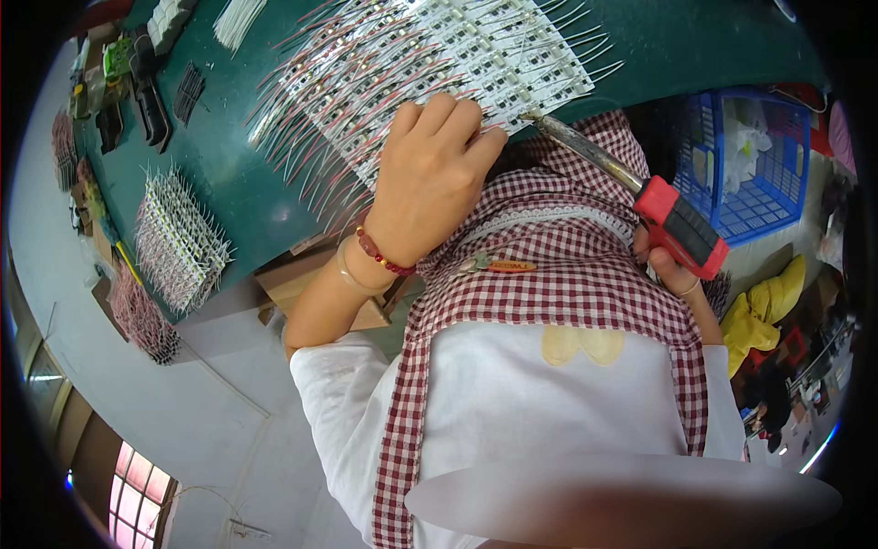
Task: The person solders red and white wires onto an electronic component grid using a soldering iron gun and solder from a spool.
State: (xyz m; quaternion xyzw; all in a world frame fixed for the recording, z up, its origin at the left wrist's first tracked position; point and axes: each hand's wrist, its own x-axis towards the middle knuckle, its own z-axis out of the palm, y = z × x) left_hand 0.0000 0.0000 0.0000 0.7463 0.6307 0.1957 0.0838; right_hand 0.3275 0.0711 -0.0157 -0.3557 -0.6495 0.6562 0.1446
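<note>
A white panel of small circuit boards [512, 69] lies at the table's near edge, with red and white wires [343, 105] sticking out in rows, densest on its left. My left hand [430, 169] rests over the panel's near part, fingers curled and closed; whatever its fingertips pinch is hidden under the hand. In my right hand [670, 267] is a soldering iron [681, 224] with a red and black handle, the fingers partly hidden behind it. Its metal tip reaches the panel's near edge, to the right of my left hand.
On the green table [242, 137], a wired board stack [183, 240] stands at the left. Beyond it lie a black-handled tool [148, 87], black strips [188, 93] and a white wire bundle [240, 20]. A blue plastic basket [759, 215] and yellow cloth [766, 302] are at the right.
</note>
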